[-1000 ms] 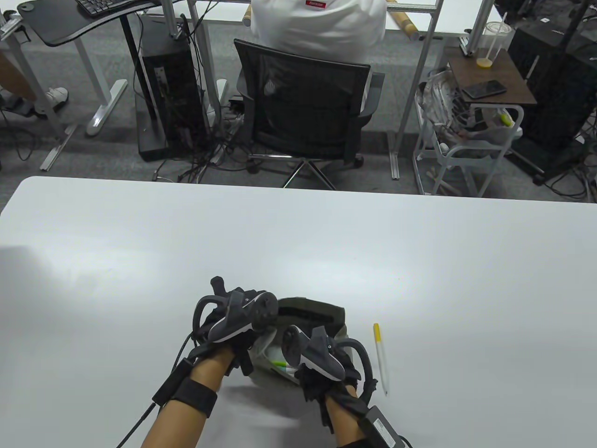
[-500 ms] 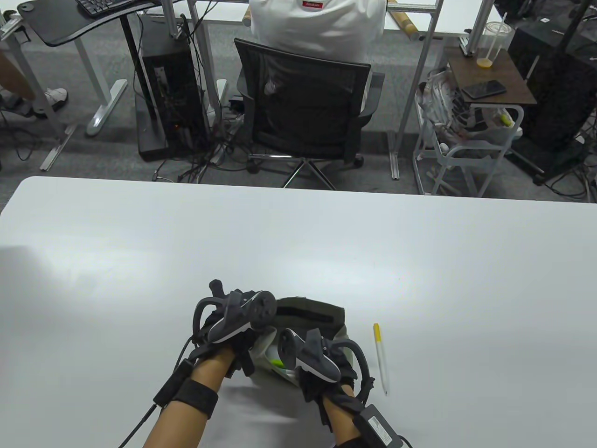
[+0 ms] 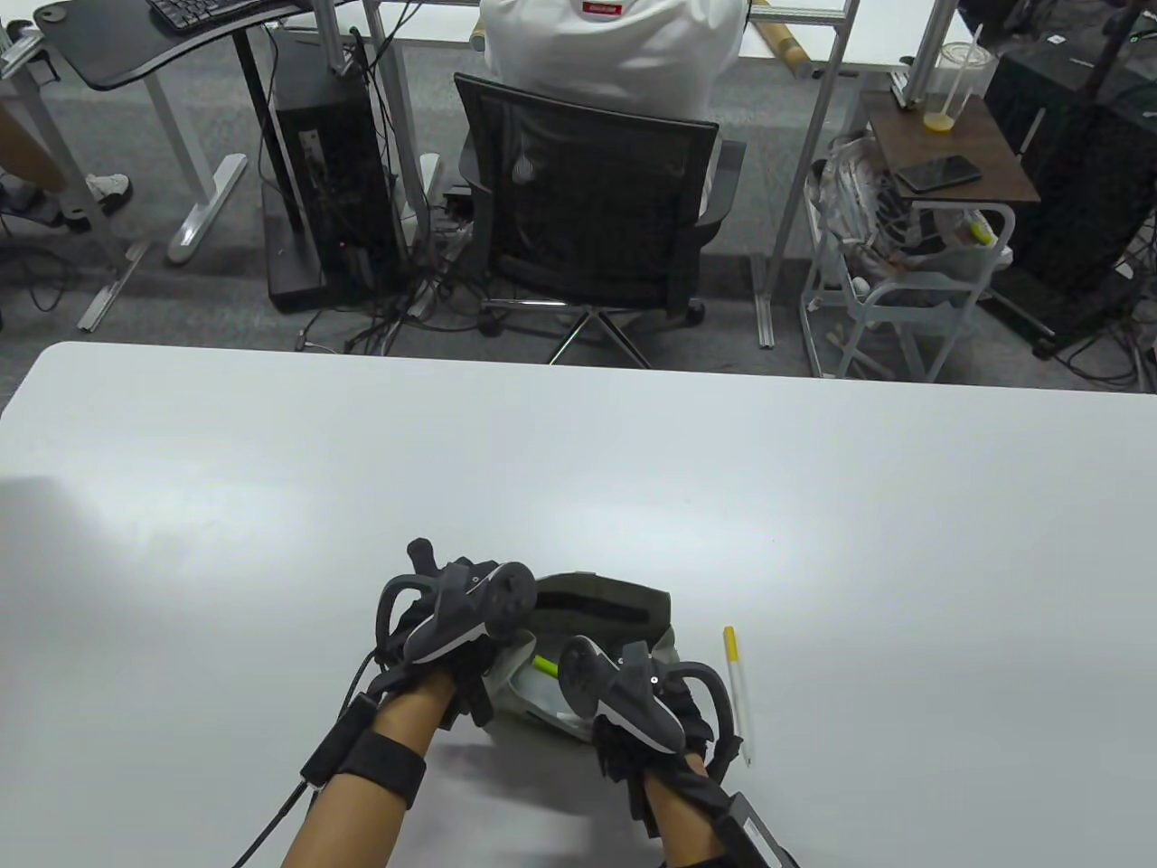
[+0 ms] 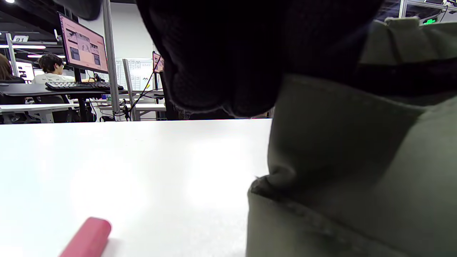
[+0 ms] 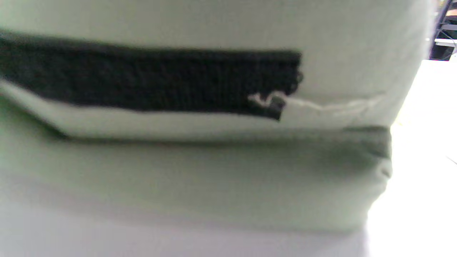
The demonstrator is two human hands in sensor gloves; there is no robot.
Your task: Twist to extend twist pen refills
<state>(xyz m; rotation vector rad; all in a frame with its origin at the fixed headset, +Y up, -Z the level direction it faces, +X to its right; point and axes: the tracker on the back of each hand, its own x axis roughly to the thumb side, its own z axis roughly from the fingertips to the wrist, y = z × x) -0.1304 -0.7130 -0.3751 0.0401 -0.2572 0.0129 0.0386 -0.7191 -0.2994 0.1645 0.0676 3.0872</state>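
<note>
Pen point(image 3: 737, 694) lies lengthwise away from viewer, yellow end far.

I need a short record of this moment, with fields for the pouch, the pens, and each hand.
pouch: olive fabric pouch open on the white table
pen on table: yellow-capped pen lies right of the pouch
pen in pouch: green-tipped pen shows in the opening
left hand: at the pouch's left edge
right hand: at the pouch opening; fingers hidden

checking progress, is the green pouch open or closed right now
Open: in the table view the pouch mouth gapes between the left hand and right hand, a lime-tipped pen showing inside.
</note>
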